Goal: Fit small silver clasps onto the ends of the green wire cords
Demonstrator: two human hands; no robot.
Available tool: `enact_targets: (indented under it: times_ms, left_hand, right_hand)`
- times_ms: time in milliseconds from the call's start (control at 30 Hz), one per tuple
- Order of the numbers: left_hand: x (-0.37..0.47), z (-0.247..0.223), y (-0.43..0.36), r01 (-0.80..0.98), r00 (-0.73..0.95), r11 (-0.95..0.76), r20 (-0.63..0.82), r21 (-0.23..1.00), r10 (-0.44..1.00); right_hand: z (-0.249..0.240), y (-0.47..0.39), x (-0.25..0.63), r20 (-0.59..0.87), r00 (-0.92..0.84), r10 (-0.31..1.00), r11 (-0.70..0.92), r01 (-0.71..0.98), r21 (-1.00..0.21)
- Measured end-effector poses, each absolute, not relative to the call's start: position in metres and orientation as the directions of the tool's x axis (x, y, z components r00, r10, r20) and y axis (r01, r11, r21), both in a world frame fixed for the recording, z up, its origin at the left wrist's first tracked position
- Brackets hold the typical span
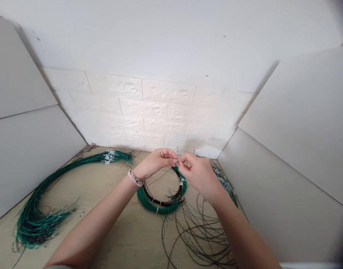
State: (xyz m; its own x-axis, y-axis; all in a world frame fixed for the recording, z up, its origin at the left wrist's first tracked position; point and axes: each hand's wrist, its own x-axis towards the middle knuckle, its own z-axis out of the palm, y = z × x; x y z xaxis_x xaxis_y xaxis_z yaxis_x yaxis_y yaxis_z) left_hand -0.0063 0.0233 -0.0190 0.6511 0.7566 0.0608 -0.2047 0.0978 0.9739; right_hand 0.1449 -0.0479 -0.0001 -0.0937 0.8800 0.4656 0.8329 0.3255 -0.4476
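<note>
My left hand (161,161) and my right hand (196,171) meet fingertip to fingertip near the middle of the view. Both are pinched closed, and a tiny dark piece, perhaps a wire end, shows between them; it is too small to name. A bracelet (135,178) circles my left wrist. Beneath the hands lies a round coil of green and black wire (158,207), tied with white ties. Loose dark wires (201,239) spread in curves under my right forearm.
At the left lies a long bent bundle of green wires (34,209) with white pieces near its far end. Another bundle (223,179) lies along the right panel. Grey panels (28,160) flank the tabletop (126,231), and a white brick-patterned wall (154,89) stands behind.
</note>
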Motion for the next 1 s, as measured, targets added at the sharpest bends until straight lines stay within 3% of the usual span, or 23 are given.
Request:
enact_targets:
  times_ms: [167, 367, 733, 1000]
  left_hand:
    - [-0.007, -0.0156, 0.023, -0.074, 0.625, -0.114, 0.135, 0.991, 0.769]
    - [-0.0067, -0.0123, 0.0195, -0.058, 0.606, -0.188, 0.185, 0.98, 0.774]
    - [-0.0079, -0.0119, 0.0195, -0.282, 0.648, 0.105, 0.109, 0.954, 0.754]
    - [-0.0088, -0.0129, 0.0183, -0.307, 0.679, 0.235, 0.039, 0.922, 0.733]
  right_hand:
    - [-0.002, -0.0466, 0.1454, 0.459, -0.058, 0.887, 0.298, 0.83, -0.471]
    - [-0.0052, -0.0447, 0.1447, 0.532, -0.04, 0.846, 0.312, 0.846, -0.432]
    - [-0.0019, -0.0502, 0.1418, 0.581, 0.009, 0.814, 0.337, 0.807, -0.484]
    - [-0.0021, -0.053, 0.1389, 0.597, -0.004, 0.802, 0.352, 0.81, -0.468]
